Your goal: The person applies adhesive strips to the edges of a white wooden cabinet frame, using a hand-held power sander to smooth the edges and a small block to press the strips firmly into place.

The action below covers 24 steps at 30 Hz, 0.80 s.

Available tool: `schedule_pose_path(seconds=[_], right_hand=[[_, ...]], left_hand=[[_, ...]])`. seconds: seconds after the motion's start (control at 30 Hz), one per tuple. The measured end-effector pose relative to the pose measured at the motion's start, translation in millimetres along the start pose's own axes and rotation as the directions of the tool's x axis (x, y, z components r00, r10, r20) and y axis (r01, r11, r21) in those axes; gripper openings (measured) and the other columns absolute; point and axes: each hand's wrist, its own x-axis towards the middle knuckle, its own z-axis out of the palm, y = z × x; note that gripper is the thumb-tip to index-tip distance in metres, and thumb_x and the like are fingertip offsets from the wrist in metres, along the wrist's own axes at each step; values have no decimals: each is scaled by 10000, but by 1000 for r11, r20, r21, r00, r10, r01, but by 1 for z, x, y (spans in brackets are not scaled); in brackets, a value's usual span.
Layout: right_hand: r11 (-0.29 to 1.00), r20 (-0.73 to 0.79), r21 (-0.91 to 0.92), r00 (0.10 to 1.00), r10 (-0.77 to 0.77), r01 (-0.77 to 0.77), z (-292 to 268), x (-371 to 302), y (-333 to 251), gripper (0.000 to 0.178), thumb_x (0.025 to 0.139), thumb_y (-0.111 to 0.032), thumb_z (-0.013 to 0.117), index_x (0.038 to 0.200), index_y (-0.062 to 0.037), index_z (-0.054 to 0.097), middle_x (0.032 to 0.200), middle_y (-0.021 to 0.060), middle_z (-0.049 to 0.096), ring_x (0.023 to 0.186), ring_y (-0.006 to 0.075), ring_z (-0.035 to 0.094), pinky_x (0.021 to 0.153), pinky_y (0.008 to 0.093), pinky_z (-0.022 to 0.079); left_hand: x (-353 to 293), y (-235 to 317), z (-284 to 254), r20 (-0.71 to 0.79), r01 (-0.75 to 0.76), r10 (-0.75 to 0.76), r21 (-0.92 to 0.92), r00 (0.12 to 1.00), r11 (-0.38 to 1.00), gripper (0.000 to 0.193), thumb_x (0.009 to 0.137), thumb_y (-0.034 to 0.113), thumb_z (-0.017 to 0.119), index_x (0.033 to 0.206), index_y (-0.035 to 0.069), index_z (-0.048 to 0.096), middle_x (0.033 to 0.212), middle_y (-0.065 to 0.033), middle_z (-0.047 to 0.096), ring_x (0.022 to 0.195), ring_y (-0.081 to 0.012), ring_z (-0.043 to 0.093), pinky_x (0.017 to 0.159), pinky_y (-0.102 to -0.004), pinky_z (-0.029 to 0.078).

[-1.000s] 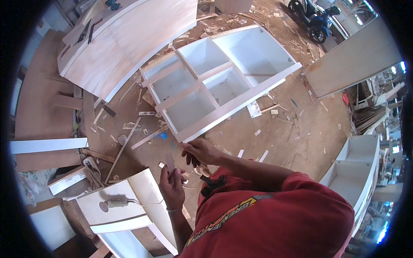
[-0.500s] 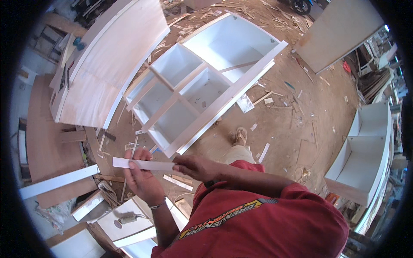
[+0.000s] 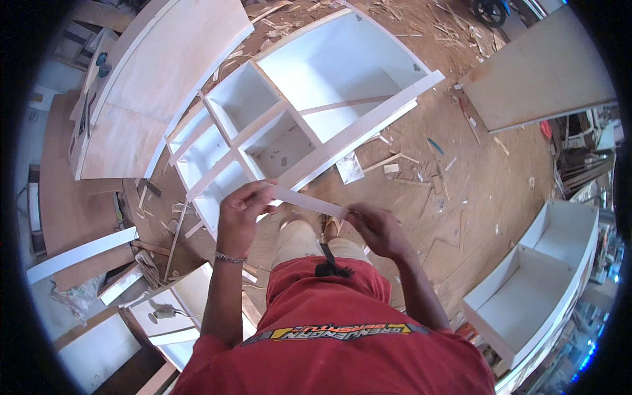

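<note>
A compartmented, white-lined cabinet carcass (image 3: 363,134) spreads across 12 o'clock. A pale plywood cabinet body (image 3: 164,92) fills 10 o'clock, a white open shelf unit (image 3: 530,283) sits at 4, and a flat board (image 3: 543,72) stands at 2. At the dial's centre, in front of the wearer's waist, is a thin, pale edging strip (image 3: 309,202), its long axis slanting from between 9 and 10 down to between 3 and 4. The left hand (image 3: 242,205), fingers bent nearly closed, pinches its upper end; the right hand (image 3: 378,227), loosely curled, grips the lower end. A chain bracelet (image 3: 229,257) circles the left wrist.
</note>
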Motion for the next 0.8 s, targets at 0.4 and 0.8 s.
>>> schedule_pose_path(seconds=[0.4, 0.8], right_hand=[[973, -156, -107, 970, 185, -203, -200, 61, 40, 345, 939, -216, 742, 1226, -57, 633, 825, 120, 715, 735, 205, 691, 674, 361, 531], [966, -342, 164, 907, 248, -203, -500, 136, 89, 314, 941, -164, 753, 1219, -52, 657, 716, 5, 594, 649, 70, 515, 596, 263, 430]], left_hand=[[144, -5, 260, 437, -137, 33, 209, 899, 968, 140, 982, 133, 699, 1006, -5, 698, 849, -81, 707, 735, -136, 708, 679, -274, 584], [319, 88, 539, 630, -474, 309, 106, 712, 874, 297, 988, 291, 703, 835, 39, 668, 695, -51, 620, 627, -109, 560, 564, -296, 435]])
